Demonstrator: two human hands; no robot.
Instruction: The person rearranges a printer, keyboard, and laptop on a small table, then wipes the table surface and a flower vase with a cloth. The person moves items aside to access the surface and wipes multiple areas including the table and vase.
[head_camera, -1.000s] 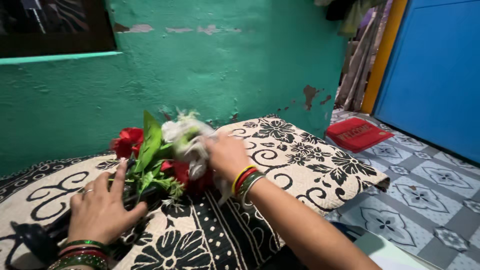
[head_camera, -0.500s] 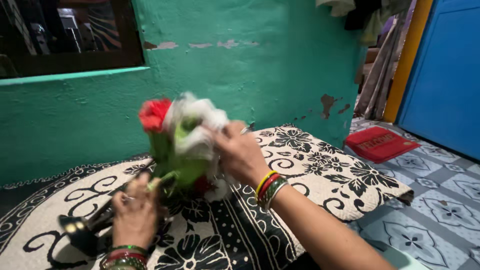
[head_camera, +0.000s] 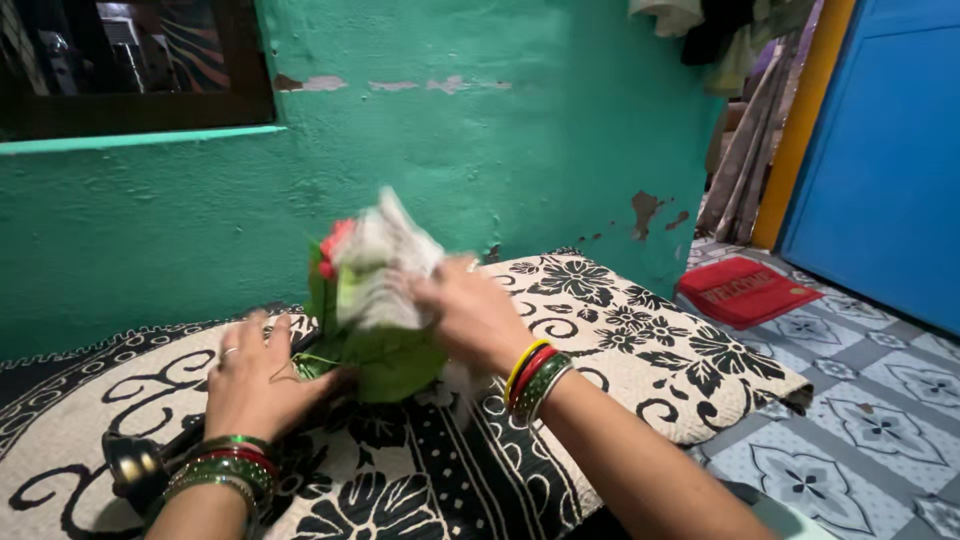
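both hands grip flower bunch

Bare forearms, no sleeves in view. Stacked bangles on the left hand wrist, green and red with a pale glittering one nearest the elbow, plus a thin ring on one of the fingers. Yellow, red and green bangles (packed close together) on the right hand wrist.
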